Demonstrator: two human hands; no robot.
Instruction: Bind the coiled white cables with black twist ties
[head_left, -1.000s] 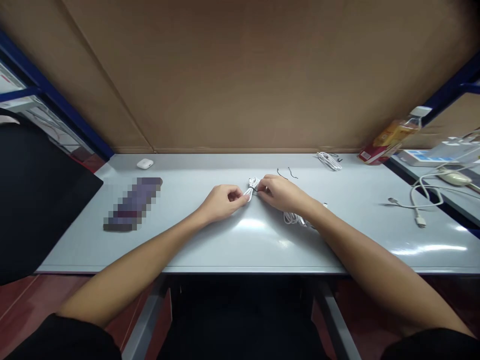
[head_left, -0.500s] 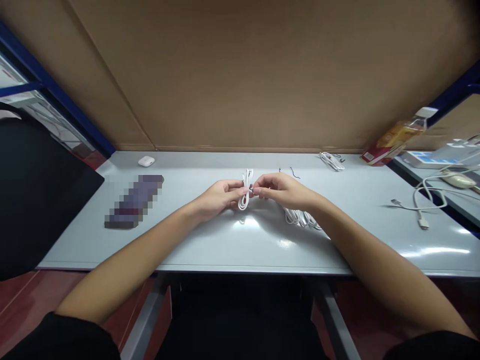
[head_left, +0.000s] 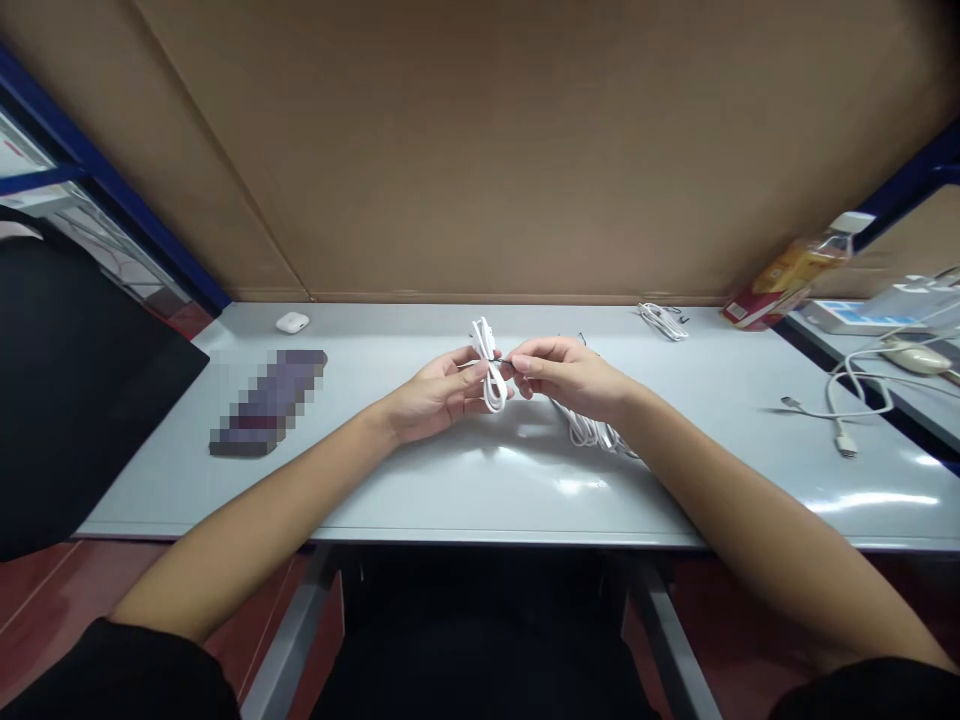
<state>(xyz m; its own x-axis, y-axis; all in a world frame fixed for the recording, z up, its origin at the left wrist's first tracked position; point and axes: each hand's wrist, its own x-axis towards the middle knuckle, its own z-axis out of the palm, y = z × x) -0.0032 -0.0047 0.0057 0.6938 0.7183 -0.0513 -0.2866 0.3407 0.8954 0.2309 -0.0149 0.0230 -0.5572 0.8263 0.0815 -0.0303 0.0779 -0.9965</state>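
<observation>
A coiled white cable [head_left: 493,388] is held up over the table by my left hand [head_left: 441,398], its fingers closed on the bundle's left side. Round the middle of the coil runs a thin black twist tie [head_left: 502,361]. My right hand [head_left: 564,375] pinches the end of that tie between thumb and forefinger, just right of the coil. Below and partly behind my right hand lie more coiled white cables [head_left: 592,432] on the table. Another white cable coil [head_left: 663,321] with a black tie rests near the back edge.
The grey table [head_left: 420,500] meets a brown panel at the back. At left are a white earphone case [head_left: 292,322] and a pixelated flat object [head_left: 270,405]. A drink bottle [head_left: 799,272], a loose white cable [head_left: 840,400] and a white mouse [head_left: 919,357] are at right.
The coiled cable has risen slightly and turned, its top now leaning left. My right hand has drawn the black tie's end out to the right of the coil.
</observation>
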